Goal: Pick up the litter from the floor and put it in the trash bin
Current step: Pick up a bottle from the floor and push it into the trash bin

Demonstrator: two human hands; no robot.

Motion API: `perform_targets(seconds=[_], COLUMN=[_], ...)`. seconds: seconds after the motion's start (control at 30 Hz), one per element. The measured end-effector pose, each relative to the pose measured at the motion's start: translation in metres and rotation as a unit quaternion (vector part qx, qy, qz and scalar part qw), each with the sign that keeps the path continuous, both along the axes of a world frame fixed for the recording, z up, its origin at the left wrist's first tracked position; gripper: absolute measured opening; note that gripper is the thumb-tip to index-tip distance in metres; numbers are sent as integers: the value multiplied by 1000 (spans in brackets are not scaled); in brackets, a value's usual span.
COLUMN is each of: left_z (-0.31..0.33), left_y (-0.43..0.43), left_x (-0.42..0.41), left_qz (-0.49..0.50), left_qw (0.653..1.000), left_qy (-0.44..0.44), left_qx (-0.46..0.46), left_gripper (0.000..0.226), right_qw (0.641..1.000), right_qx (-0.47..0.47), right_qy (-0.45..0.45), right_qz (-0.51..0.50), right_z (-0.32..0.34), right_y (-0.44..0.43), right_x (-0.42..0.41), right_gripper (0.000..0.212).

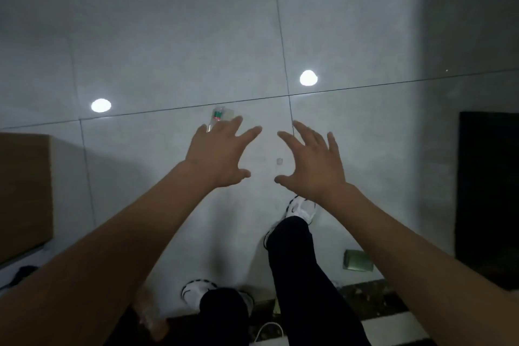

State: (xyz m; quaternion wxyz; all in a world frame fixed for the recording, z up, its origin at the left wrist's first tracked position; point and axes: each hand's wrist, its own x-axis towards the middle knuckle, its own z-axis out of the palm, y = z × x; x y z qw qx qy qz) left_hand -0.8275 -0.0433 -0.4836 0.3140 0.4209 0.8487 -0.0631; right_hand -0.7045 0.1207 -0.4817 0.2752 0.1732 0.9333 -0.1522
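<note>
A clear plastic bottle (pixel 219 114) with a green and red label lies on the pale tiled floor, partly hidden behind the fingertips of my left hand (pixel 220 155). That hand is stretched forward with its fingers spread and holds nothing. My right hand (pixel 311 163) is held out beside it, fingers also spread and empty. Between the two hands a small pale scrap (pixel 279 161) lies on the tile. A flat green piece of litter (pixel 358 260) lies on the floor near my right forearm. No trash bin is in view.
A brown cardboard box (pixel 25 194) stands at the left edge. Dark panels (pixel 488 194) line the right side. My feet in white shoes (pixel 302 208) stand below my hands. A white paper bag's handle (pixel 268 331) shows at the bottom. Two ceiling-light reflections shine on the floor.
</note>
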Motion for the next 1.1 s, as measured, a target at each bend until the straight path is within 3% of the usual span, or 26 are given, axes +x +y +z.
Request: perform_targets(seconds=[0.2, 0.47, 0.73, 1.1], left_z=[-15, -36, -90, -178], left_y=[45, 64, 24, -41], left_x=[-6, -37, -79, -74], left_qz=[0, 73, 122, 203], left_qw=[1000, 996, 989, 972], left_qy=[-6, -36, -61, -74], left_qx=[-25, -47, -66, -95], left_gripper=[105, 107, 101, 102], right_qw=[999, 999, 999, 994], right_qx=[-8, -2, -39, -61], right_qy=[-20, -33, -15, 5], right_qz=[-36, 11, 16, 94], right_z=[-1, -10, -65, -145], right_y=[58, 94, 53, -7], right_x=[-4, -46, -127, -168], right_gripper=[95, 93, 94, 94])
